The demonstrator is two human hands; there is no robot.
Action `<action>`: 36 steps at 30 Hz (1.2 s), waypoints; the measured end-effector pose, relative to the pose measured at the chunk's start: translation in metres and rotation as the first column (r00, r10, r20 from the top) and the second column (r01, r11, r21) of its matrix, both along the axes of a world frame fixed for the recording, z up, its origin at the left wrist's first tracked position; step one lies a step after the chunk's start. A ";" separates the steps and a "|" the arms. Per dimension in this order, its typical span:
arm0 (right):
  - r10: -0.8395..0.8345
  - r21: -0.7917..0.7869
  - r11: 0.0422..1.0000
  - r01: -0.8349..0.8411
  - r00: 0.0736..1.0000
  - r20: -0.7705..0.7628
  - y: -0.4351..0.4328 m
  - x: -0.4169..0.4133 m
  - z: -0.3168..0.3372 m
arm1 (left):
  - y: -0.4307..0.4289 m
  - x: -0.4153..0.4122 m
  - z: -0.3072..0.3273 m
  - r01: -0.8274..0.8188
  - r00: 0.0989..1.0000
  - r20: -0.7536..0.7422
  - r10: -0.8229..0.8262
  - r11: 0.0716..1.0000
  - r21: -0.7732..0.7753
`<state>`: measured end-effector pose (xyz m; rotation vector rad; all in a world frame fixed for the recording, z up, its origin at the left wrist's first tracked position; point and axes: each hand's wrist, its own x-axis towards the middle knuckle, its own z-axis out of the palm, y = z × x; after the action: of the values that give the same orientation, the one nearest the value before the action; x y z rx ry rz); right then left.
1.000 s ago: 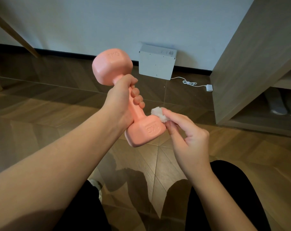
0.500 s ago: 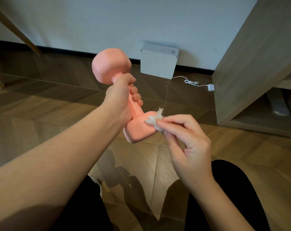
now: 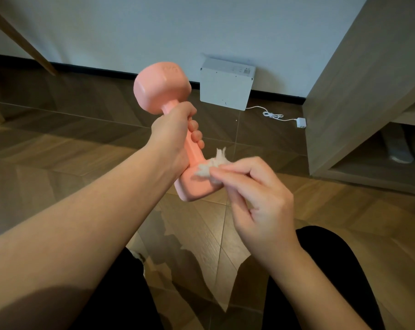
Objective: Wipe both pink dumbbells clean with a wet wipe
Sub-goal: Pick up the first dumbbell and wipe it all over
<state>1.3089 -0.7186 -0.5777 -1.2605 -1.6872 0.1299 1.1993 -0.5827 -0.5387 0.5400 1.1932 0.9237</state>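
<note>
Head view: left hand [image 3: 173, 136] is gripping the pink dumbbell [image 3: 162, 88] mid-air, tilting toward 11 o'clock. Right hand [image 3: 256, 198] is pinching the wet wipe [image 3: 210, 166], now sliding further across the lower head [image 3: 197, 188], so wiping's progressing.

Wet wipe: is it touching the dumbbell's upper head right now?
No, the right hand holds the wet wipe against the lower head of the pink dumbbell, whose handle the left hand grips.

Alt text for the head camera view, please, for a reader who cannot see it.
The left hand grips a pink dumbbell by its handle, tilted, while the right hand presses a crumpled white wet wipe against its lower head. Behind, on the brown floor, a white box stands against the wall with a white cable beside it.
</note>
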 end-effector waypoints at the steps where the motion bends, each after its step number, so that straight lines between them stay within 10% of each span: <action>1: 0.003 -0.004 1.000 -0.003 1.000 0.022 -0.004 -0.001 -0.003 | 0.001 -0.001 0.000 0.006 1.000 -0.008 -0.006 1.000 0.009; 12: -0.211 -0.227 0.965 0.130 0.901 -0.380 0.011 0.014 0.004 | -0.002 0.002 0.002 0.224 0.966 0.109 -0.236 0.968 0.108; 29: 0.126 -0.086 0.988 -0.128 0.992 -0.029 0.008 0.022 -0.013 | -0.009 -0.002 0.007 0.378 0.923 0.011 -0.384 0.913 0.157; 36: 0.168 -0.059 0.983 -0.175 0.981 -0.101 0.010 0.022 -0.014 | -0.012 0.001 0.008 0.412 0.908 0.002 -0.419 0.894 0.177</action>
<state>1.3304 -0.7088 -0.5919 -1.1381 -1.7187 0.3478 1.1998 -0.5942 -0.5310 0.8764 0.9136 0.6656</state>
